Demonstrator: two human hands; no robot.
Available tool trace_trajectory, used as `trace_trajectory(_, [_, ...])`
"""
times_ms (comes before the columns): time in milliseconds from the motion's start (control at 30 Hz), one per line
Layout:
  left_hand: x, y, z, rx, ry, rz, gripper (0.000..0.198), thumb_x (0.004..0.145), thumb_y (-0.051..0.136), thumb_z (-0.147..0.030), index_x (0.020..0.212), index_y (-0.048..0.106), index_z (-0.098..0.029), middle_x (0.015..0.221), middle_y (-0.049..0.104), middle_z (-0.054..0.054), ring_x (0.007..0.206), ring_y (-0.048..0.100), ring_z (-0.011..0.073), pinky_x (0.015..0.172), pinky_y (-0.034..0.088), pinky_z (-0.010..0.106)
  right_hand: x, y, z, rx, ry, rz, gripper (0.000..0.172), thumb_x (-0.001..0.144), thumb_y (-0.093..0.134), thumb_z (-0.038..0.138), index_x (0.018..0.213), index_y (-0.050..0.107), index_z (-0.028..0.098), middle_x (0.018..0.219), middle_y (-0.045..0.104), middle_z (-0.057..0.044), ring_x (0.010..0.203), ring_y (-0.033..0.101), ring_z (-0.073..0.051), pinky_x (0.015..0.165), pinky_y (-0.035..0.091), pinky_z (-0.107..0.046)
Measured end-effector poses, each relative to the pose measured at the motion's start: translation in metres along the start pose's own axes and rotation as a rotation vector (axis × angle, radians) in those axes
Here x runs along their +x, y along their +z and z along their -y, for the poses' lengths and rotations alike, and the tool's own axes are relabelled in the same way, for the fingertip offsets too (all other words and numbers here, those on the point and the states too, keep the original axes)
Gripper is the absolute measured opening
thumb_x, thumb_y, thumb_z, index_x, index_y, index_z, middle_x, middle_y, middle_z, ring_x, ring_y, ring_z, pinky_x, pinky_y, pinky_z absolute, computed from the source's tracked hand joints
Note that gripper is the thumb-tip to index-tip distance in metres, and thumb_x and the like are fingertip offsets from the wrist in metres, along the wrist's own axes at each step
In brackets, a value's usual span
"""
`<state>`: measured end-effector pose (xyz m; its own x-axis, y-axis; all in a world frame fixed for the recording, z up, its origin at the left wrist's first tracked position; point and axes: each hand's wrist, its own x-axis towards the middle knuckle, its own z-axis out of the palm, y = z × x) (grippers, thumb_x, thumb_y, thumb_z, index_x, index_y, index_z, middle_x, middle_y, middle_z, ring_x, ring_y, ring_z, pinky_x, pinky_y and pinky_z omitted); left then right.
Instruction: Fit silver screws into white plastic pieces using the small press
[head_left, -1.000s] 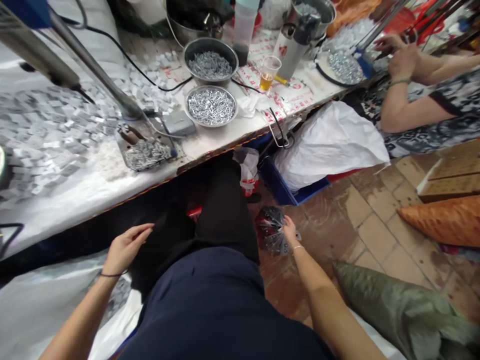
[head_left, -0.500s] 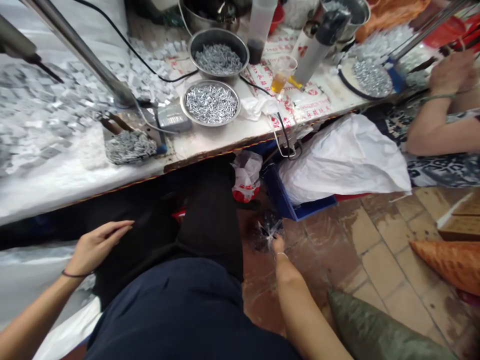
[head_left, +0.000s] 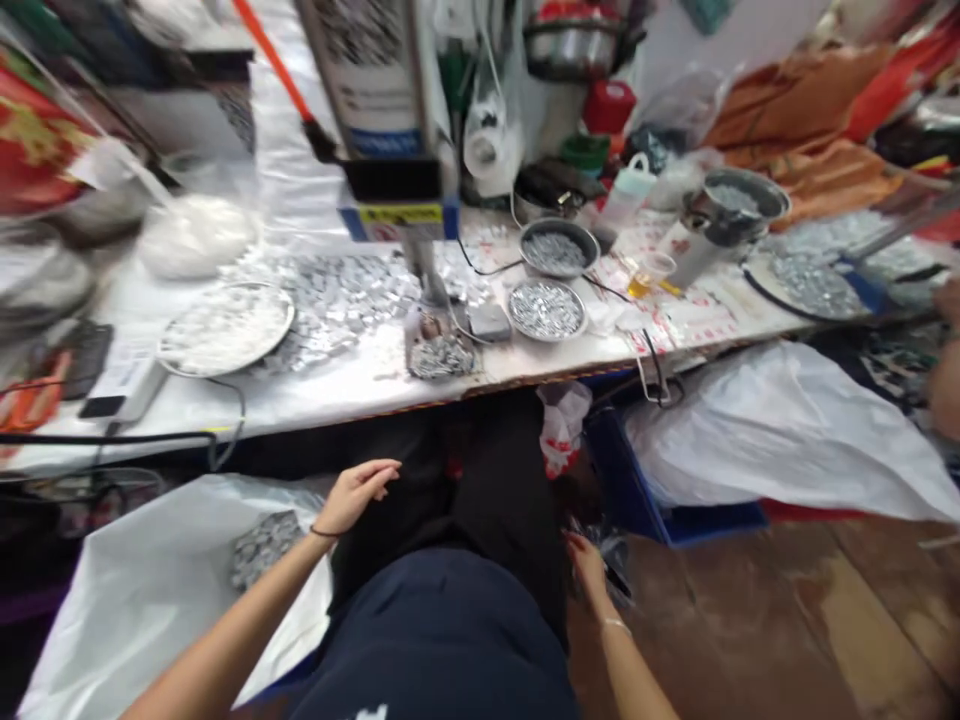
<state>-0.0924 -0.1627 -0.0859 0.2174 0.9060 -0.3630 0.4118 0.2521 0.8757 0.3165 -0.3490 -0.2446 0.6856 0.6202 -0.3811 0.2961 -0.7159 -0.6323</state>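
Right hand [head_left: 589, 568] down at a crinkly bag [head_left: 616, 562] on the floor [head_left: 787, 600]

Bag was clear, shiny and crumpled, sitting below the worktop's [head_left: 315, 395] front edge, just beside the blue crate [head_left: 637, 495]. Right hand touched it, finger grip too blurry to tell. Left hand [head_left: 354, 497] rested on the dark trouser leg [head_left: 495, 500], fingers loose and together, holding nothing.

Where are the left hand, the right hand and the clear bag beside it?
left hand [head_left: 357, 494], head view, on its back.
right hand [head_left: 591, 574], head view, on its back.
clear bag [head_left: 618, 566], head view, on its crumpled side.
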Motion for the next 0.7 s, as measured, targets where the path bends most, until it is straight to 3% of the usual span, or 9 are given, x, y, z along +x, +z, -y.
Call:
trace_trajectory(67, [0.007,-0.01,-0.004,-0.06,0.033,-0.021,0.046,0.076,0.059,-0.051,0.101,0.068,-0.013,0.086,0.07,0.009,0.057,0.057,0.0119,0.058,0.05,0.026,0.015,-0.001,0.048,0.033,-0.117,-0.004,0.02,0.074,0.056,0.032,0.082,0.071,0.023,0.088,0.071,-0.007,0.084,0.067,-0.031,0.075,0.054,-0.043])
trace_trajectory(167, [0.017,-0.025,-0.015,-0.106,0.116,-0.058,0.04,0.077,0.058,-0.048,0.097,0.07,-0.015,0.086,0.069,0.007,0.059,0.057,0.012,0.058,0.049,0.025,0.028,-0.005,0.136,0.08,-0.335,-0.023,0.034,0.076,0.052,0.039,0.1,0.069,0.022,0.103,0.071,-0.007,0.097,0.064,-0.028,0.092,0.048,-0.042])
trace_trajectory(300, [0.036,-0.035,-0.04,-0.093,0.297,-0.149,0.03,0.08,0.058,-0.041,0.093,0.07,-0.017,0.092,0.068,0.006,0.072,0.06,0.0142,0.066,0.049,0.025,0.022,-0.011,0.255,-0.045,-0.927,-0.078,0.03,0.085,0.047,0.033,0.103,0.068,0.022,0.107,0.069,-0.008,0.1,0.063,-0.023,0.094,0.047,-0.041])
trace_trajectory(400, [0.055,-0.036,-0.062,-0.068,0.411,-0.2,0.024,0.081,0.059,-0.035,0.094,0.069,-0.017,0.094,0.068,0.006,0.08,0.06,0.0149,0.074,0.048,0.026,0.029,-0.016,0.322,-0.171,-1.156,-0.097,0.03,0.088,0.043,0.024,0.105,0.067,0.022,0.108,0.068,-0.009,0.102,0.061,-0.022,0.093,0.047,-0.04])
trace_trajectory(533, [0.082,-0.025,-0.098,-0.046,0.488,-0.276,0.018,0.081,0.059,-0.031,0.089,0.069,-0.017,0.088,0.066,0.004,0.07,0.055,0.012,0.069,0.046,0.025,0.081,-0.031,0.381,-0.334,-1.193,-0.223,0.035,0.086,0.037,0.013,0.108,0.064,0.015,0.111,0.066,-0.013,0.105,0.058,-0.024,0.093,0.044,-0.041])
trace_trajectory(700, [0.115,0.008,-0.135,0.183,0.532,-0.452,0.016,0.077,0.067,-0.033,0.083,0.07,-0.019,0.079,0.061,0.004,0.081,0.054,0.0168,0.079,0.043,0.031,0.149,-0.041,0.423,-0.739,-0.905,-0.284,0.03,0.084,0.05,0.025,0.099,0.065,0.003,0.103,0.064,-0.023,0.094,0.057,-0.029,0.085,0.041,-0.041])
